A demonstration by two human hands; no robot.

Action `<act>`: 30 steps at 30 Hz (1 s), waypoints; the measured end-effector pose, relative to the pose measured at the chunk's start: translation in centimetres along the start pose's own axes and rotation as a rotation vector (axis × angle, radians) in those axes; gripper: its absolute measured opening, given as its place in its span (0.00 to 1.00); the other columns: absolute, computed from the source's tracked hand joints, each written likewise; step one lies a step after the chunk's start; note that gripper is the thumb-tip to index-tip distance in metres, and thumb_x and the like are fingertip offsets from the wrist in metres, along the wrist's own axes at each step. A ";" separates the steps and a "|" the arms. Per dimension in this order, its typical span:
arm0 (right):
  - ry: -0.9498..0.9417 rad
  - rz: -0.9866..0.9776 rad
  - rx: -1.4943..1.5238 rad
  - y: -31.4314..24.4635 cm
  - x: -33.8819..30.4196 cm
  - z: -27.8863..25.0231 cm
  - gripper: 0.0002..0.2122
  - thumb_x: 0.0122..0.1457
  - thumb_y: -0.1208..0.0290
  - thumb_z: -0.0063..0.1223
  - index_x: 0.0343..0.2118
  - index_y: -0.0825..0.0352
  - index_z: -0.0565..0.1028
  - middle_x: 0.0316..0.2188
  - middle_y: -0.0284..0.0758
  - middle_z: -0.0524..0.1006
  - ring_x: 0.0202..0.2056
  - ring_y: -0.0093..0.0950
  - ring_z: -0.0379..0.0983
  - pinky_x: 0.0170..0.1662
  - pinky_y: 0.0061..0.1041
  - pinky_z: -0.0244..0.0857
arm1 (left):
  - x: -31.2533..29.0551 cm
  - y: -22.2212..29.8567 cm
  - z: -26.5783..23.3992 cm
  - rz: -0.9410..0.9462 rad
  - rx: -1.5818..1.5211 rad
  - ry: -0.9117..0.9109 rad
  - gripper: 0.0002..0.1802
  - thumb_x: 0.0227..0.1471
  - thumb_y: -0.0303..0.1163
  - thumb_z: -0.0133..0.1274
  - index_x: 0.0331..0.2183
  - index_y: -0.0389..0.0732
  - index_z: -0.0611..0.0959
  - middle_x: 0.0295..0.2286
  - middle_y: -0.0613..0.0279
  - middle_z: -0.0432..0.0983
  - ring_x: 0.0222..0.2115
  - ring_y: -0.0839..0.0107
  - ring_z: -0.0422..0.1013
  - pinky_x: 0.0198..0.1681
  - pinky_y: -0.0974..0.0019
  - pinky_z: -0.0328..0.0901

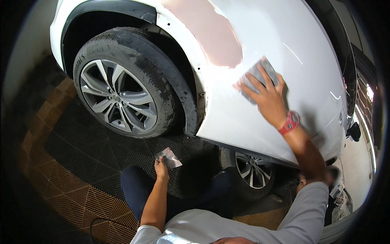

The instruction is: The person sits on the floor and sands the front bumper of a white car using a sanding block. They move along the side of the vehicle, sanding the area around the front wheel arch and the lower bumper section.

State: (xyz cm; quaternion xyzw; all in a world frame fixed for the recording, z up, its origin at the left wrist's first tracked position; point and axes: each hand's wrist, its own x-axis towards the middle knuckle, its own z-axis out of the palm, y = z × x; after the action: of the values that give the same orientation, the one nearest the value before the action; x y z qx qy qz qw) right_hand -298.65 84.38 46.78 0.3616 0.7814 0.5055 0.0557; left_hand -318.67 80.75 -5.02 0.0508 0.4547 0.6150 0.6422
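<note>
My right hand (pixel 266 99), with a red watch at the wrist, presses a grey sandpaper sheet (pixel 266 67) flat against the white car panel (pixel 252 122). Its fingers are spread across the sheet, just below and to the right of a smooth pinkish filler patch (pixel 211 34). Lower down, my left hand (pixel 161 167) pinches a small, thin grey sheet (pixel 172 159) with reddish marks; its exact kind is unclear. That sheet is held in the air above the dark floor, away from the car.
To the left of the panel is a wheel (pixel 118 91) under a black arch trim (pixel 174 73), partly loose from the bodywork. A second wheel (pixel 254 171) shows below the sill. Black and tan ribbed tiles (pixel 77 195) cover the floor. Bagged items (pixel 341 203) lie at lower right.
</note>
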 end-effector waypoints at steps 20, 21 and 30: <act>-0.165 0.077 1.179 -19.7 -16.1 -0.7 0.28 0.51 0.85 0.53 0.54 0.47 0.78 0.59 0.32 0.69 0.65 0.44 0.60 0.66 0.60 0.47 | -12.3 8.5 8.8 0.527 -0.079 -0.117 0.21 0.70 0.38 0.45 0.56 0.33 0.72 0.47 0.59 0.76 0.47 0.71 0.71 0.56 0.66 0.64; -0.083 0.124 1.253 -18.9 -15.3 -1.5 0.29 0.51 0.86 0.53 0.54 0.47 0.78 0.60 0.33 0.69 0.65 0.45 0.60 0.66 0.60 0.47 | -12.1 8.3 9.1 0.443 -0.112 -0.174 0.21 0.70 0.38 0.45 0.55 0.33 0.72 0.47 0.60 0.76 0.46 0.71 0.71 0.56 0.65 0.64; -0.636 0.051 1.203 -18.8 -16.5 4.4 0.24 0.64 0.77 0.46 0.64 0.65 0.63 0.62 0.53 0.65 0.59 0.53 0.68 0.52 0.46 0.73 | -13.3 10.3 9.2 0.117 -0.282 -0.369 0.19 0.68 0.33 0.47 0.56 0.35 0.73 0.46 0.58 0.78 0.44 0.66 0.77 0.51 0.61 0.73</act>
State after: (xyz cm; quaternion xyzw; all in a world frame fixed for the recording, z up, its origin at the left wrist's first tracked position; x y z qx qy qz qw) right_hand -294.14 73.23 24.47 0.4790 0.8634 -0.1467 0.0598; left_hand -318.10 76.67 13.70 0.0984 0.2355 0.6889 0.6784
